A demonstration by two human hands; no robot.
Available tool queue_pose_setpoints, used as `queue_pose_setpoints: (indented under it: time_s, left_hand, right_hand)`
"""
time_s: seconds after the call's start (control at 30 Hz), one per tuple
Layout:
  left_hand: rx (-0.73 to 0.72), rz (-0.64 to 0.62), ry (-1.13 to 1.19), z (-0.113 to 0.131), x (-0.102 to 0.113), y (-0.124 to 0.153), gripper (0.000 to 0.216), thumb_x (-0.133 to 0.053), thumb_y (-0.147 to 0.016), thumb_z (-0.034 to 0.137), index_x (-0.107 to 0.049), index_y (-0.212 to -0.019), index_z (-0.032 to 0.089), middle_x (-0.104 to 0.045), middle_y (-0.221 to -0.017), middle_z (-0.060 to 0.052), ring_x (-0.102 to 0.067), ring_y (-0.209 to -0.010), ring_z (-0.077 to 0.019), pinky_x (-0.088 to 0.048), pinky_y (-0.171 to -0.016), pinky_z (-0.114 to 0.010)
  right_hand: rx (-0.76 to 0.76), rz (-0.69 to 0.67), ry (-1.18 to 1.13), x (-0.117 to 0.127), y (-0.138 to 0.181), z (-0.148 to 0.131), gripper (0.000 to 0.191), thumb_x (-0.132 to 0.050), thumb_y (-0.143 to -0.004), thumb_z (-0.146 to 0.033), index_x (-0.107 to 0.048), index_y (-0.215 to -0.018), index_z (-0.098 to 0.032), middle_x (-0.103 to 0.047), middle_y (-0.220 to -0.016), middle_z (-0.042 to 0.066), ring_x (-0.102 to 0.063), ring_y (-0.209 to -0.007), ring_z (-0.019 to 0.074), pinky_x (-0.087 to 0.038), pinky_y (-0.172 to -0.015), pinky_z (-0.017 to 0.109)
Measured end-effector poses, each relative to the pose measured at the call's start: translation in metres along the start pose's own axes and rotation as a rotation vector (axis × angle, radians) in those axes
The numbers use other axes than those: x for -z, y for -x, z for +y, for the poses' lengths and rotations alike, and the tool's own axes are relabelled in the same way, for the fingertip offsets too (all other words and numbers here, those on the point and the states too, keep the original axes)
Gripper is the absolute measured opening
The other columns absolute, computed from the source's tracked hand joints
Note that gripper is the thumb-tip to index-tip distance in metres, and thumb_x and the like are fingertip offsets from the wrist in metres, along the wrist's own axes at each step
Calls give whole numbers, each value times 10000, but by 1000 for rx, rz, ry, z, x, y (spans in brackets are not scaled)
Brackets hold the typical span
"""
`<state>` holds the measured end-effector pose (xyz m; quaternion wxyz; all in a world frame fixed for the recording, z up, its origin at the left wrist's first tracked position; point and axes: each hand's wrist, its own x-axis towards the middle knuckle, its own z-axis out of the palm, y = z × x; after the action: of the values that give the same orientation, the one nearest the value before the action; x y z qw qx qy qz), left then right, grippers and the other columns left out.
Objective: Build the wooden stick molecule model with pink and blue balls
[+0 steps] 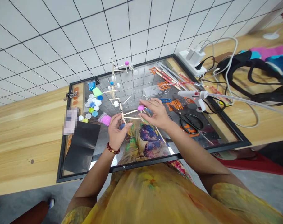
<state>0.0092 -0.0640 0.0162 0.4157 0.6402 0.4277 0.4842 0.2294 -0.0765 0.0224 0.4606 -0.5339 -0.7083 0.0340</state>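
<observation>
Stick frame (132, 112) is held over the glass board (129, 165), near its middle, in front of the person. Its near end is gripped between thumb and fingers of the left hand (117, 129). Thumb and fingers of the right hand (158, 114) are placed around the pink blob (140, 108) at the frame's far end; whether it is pinched or only steadied cannot be told. Beyond the left hand, a stick model (112, 88) with white and blue round pieces is seen toward the wall (136, 34); whether it is joined to the held frame can't be made out. Bag of pink clay (106, 120) is placed just beside the left hand, with bottle caps (95, 114) grouped past it and a black sheet (82, 146) laid to its left. On the right, scissors (191, 123) are laid near the right forearm, glue gun (194, 95) beyond them, straws (166, 77) toward the back. A power strip (187, 62) with chargers plugged in is set by the board's far right corner.
</observation>
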Motion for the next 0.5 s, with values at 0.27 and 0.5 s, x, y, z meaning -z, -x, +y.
queue_pose_setpoints:
  time_s: [0.27, 0.5]
  left_hand:
    - [-159, -49, -163, -3, 5, -3, 417, -765, -753, 336, -667, -1136, 201, -625, -1228, -119, -598, -1169, -253, -497, -1008, -440]
    - [-529, -66, -291, 10, 10, -2, 405, -713, -793, 218, -633, -1189, 257, -635, -1257, -96, -610, -1174, -251, -474, -1045, -485]
  right_hand:
    - [-165, -66, -311, 7, 3, 4, 332, -703, -789, -369, -719, -1093, -235, -751, -1038, 81, -697, -940, 225, -525, -879, 399]
    - [-98, -215, -488, 31, 1, -1, 222, -737, -785, -346, -753, -992, -266, -749, -1031, 64, -700, -946, 203, -548, -878, 381]
